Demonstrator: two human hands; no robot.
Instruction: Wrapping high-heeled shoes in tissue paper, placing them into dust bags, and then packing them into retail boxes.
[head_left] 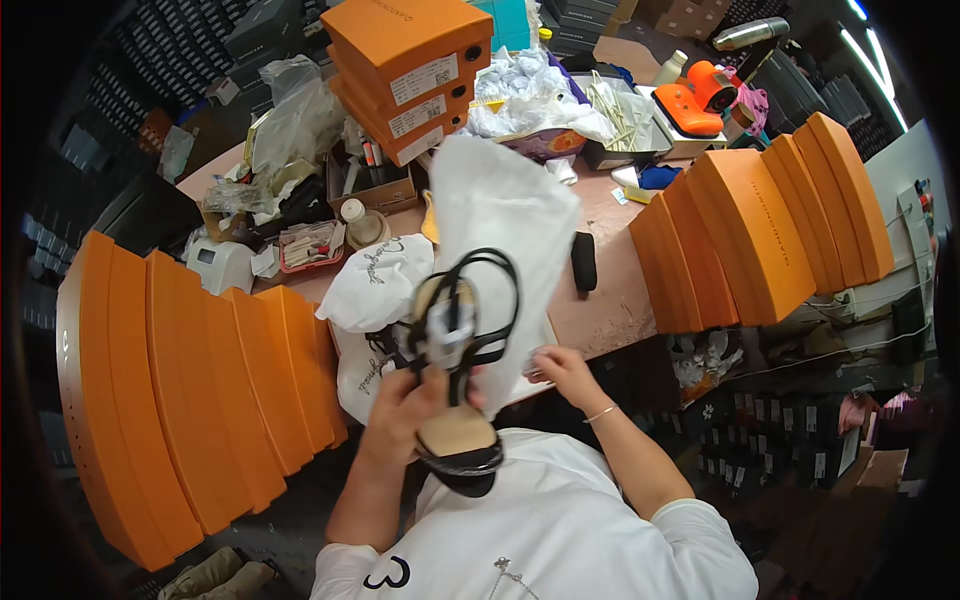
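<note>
My left hand (405, 405) is closed round a black strappy sandal (458, 425) with a beige insole, held up in front of my body. Its thin black straps stand up in loops, and pale stuffing shows between them. Behind the sandal, a white sheet or thin bag (510, 205) stretches over the table. My right hand (565, 375) pinches at the table's near edge, beside the lower end of that white sheet; what its fingers hold is too small to tell. White cloth bags (375, 285) with black script lie left of the sandal, partly covering black straps.
Orange shoe boxes stand in rows at left (190, 390) and right (755, 235), with another orange stack (405, 50) at the back. A black oblong item (584, 262) lies on the pink tabletop (605, 315). Farther back are an orange device (695, 100) and crumpled white paper (535, 100).
</note>
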